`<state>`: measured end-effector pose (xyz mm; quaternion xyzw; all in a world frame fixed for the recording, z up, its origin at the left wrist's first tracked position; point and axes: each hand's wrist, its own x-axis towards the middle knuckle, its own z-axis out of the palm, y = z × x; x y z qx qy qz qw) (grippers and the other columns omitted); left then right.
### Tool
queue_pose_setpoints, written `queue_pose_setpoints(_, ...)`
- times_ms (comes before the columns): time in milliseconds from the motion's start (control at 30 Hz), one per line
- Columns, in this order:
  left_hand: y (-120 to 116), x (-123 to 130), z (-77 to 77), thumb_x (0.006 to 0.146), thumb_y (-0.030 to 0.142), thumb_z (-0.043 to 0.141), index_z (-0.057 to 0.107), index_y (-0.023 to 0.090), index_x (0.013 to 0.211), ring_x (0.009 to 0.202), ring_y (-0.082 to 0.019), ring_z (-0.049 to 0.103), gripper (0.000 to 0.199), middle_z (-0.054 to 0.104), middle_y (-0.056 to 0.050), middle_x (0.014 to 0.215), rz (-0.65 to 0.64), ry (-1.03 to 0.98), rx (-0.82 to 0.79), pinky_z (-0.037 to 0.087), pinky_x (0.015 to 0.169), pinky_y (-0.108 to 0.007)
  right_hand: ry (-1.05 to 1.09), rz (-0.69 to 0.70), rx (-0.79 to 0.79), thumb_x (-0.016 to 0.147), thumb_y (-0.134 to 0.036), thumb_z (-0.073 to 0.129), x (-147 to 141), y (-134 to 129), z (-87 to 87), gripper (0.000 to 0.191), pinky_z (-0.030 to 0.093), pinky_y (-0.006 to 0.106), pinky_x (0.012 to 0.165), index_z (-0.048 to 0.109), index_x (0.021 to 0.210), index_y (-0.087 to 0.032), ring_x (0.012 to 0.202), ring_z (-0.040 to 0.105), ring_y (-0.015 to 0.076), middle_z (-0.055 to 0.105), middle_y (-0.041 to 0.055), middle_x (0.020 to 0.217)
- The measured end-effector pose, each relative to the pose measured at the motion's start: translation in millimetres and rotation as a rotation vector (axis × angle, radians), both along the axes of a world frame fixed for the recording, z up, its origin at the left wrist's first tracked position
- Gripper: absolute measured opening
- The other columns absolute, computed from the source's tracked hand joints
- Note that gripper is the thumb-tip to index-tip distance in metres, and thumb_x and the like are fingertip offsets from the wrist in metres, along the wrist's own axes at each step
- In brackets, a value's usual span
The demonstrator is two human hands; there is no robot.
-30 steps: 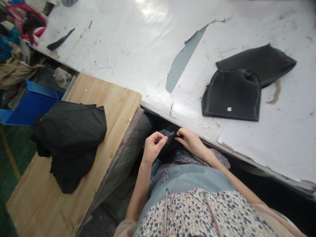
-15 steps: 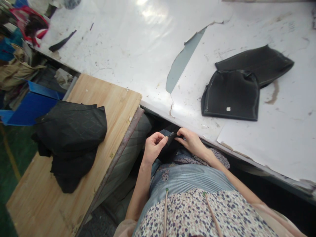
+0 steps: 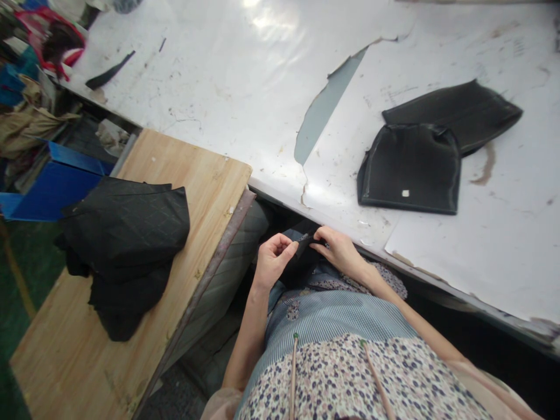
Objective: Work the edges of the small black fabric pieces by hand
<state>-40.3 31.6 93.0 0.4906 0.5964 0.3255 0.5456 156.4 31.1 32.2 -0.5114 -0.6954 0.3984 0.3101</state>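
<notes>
My left hand (image 3: pixel 275 256) pinches the edge of a dark fabric piece (image 3: pixel 301 252) over my lap, just below the table edge. Close by on the right, my right hand (image 3: pixel 336 248) grips the same dark piece between thumb and fingers. Much of that piece is in shadow and hard to make out. On the white table, a black pouch (image 3: pixel 411 169) with a small white mark overlaps a second black piece (image 3: pixel 459 114). Black quilted fabric (image 3: pixel 131 227) lies heaped on the wooden board at the left.
The white table (image 3: pixel 210 76) has a torn cover and a black strip (image 3: pixel 110 71) at the far left. A wooden board (image 3: pixel 188 169) juts toward me on the left. Beside it are a blue box (image 3: pixel 56 186) and a red bag (image 3: pixel 32 35).
</notes>
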Motion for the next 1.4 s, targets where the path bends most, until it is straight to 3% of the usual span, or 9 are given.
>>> queue_pose_setpoints(1400,-0.1,0.2,-4.9,0.084,0.043,0.071,0.058,0.016,0.072,0.05,-0.006,0.039,0.032,0.05,0.005,0.057,-0.026,-0.022,-0.005,0.028,0.047,-0.019,-0.009,-0.001,-0.009,0.09,-0.018,0.064,0.6,-1.3,-1.3,0.017,0.043,0.031,0.069,0.048,0.085,-0.022,0.076,0.057,0.0204,0.058,0.0019,0.084)
